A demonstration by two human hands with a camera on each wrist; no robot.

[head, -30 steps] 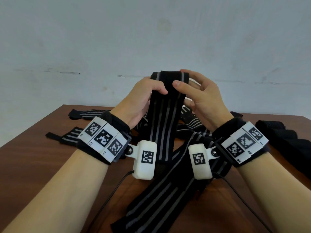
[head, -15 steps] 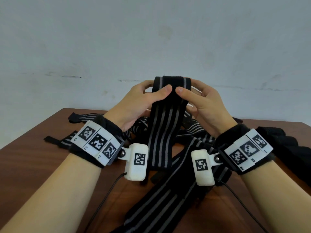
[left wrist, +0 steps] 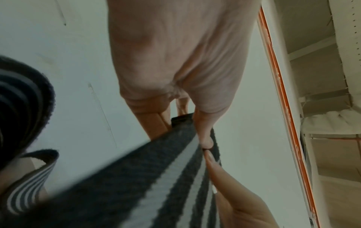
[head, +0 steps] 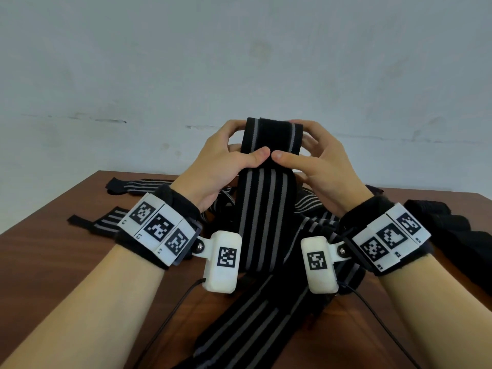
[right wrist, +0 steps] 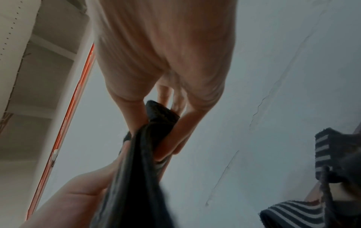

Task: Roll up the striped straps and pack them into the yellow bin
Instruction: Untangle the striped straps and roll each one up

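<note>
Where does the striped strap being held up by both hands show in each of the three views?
Head: striped strap at centre, hanging from both thumbs to the table.
Left wrist: it runs from lower left up to centre, the left hand above.
Right wrist: dark band at lower centre under the right hand.
Shared landmark: the thumbs pinching its top fold.

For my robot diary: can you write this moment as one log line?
step: rolling | left hand: grips striped strap | right hand: grips it too | yellow bin: unseen
</note>
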